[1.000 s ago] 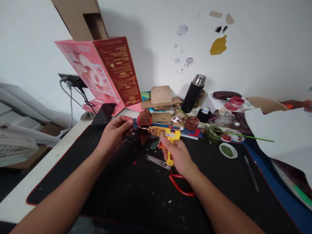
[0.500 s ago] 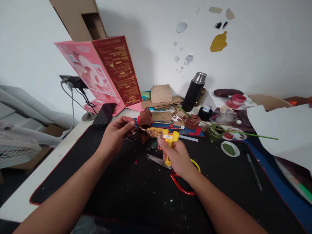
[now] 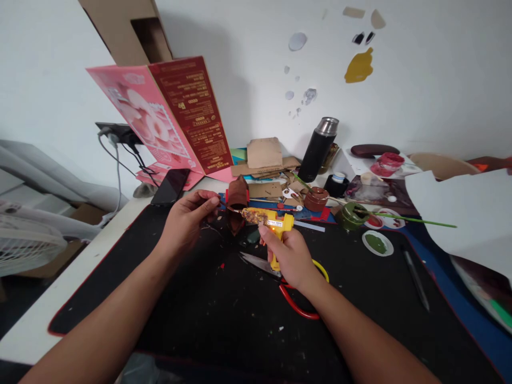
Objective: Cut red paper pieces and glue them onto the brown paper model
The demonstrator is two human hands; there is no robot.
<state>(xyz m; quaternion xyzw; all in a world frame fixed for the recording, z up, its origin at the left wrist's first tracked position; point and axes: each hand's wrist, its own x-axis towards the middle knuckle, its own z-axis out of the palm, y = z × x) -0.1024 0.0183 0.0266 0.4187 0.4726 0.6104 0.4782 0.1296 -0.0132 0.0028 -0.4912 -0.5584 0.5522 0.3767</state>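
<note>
My right hand [image 3: 288, 250] is wrapped round the grip of a yellow hot glue gun [image 3: 276, 221], whose stained nozzle points left. A small orange light glows on its side. My left hand [image 3: 195, 213] pinches a thin dark brown strip [image 3: 224, 205], its end close to the nozzle tip; whether they touch I cannot tell. Just behind stands a brown curved piece [image 3: 237, 191] with red at its sides. Under the glue gun lie scissors [image 3: 260, 262] with one red and one yellow handle, partly hidden by my right hand.
A phone [image 3: 171, 186] and a pink-and-red box [image 3: 188, 112] stand at the back left. Behind are cardboard scraps [image 3: 264, 154], a black thermos [image 3: 318, 149] and a brown paint jar [image 3: 316, 198]. To the right are a green paint jar [image 3: 351, 217], a paint lid [image 3: 376, 244] and a pen [image 3: 416, 280].
Both hands stay nearly in place. The brown strip in my left hand now shows more clearly beside the nozzle tip. The view has shifted very slightly.
</note>
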